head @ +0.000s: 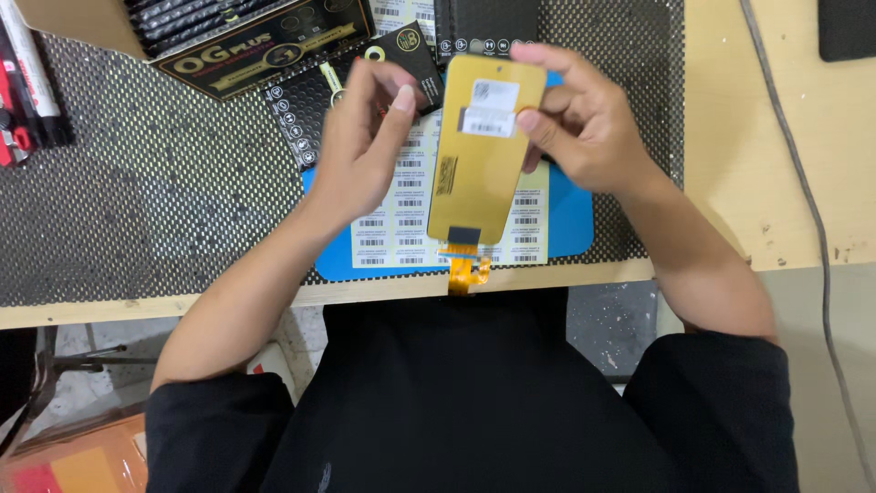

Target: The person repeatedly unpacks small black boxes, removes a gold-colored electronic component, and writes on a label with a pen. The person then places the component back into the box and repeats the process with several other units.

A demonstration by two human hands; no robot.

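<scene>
- While the right hand grips the upper right edge of a gold-backed phone screen panel, its thumb presses on the white sticker near the panel's top and its fingers curl behind the top edge.
- The panel is held upright above the desk, back side towards the camera, with a short orange flex cable hanging from its lower end.
- A second white sticker sits just above the one under the thumb.
- The left hand hovers just beside the panel's left edge, thumb and forefinger pinched close together; whether a small label is caught between them I cannot tell.
- Beneath the panel lies a white sheet of barcode labels, resting on a blue mat.
- The blue mat lies on a dark perforated mat that covers most of the wooden desk.
- Behind the left hand lie flat black packets with white icons, and further back an open black-and-gold box.
- At the far left edge stand red and white items, too cut off to identify.
- A grey cable runs down the bare wood on the right.
</scene>
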